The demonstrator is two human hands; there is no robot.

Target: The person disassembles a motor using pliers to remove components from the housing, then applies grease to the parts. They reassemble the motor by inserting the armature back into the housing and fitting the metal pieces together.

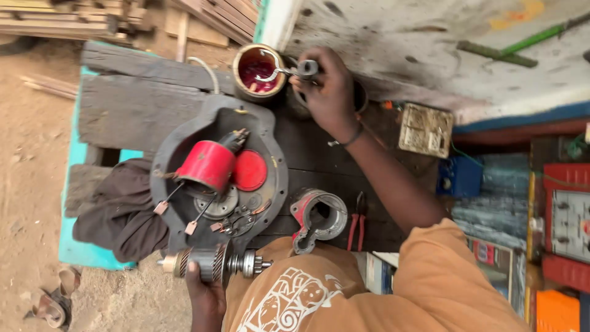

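While the right hand is closed around the handle of a bent metal scoop, thumb and fingers pinching it firmly, the scoop's tip sits inside an open tin of glossy red liquid at the far edge of the dark plank bench. The left hand is down at the near edge, fingers curled up around the underside of a copper-wound armature, which lies sideways with its toothed pinion end pointing to the person's right.

Tin and armature are well apart, and between them lies a round grey housing plate bearing a red cylinder and a red disc, with loose brush leads trailing from it. Just to the right of the plate sit a grey end casting and red-handled pliers; a dark cloth is bunched to the left.

To my eye, doing this well means loading the scoop lightly and letting the excess drain against the tin's rim (a full scoop would likely drip across the plate on the way). A firm grip on the armature by its winding section, shaft level, should keep it from rolling. How deep the liquid is, I cannot tell.
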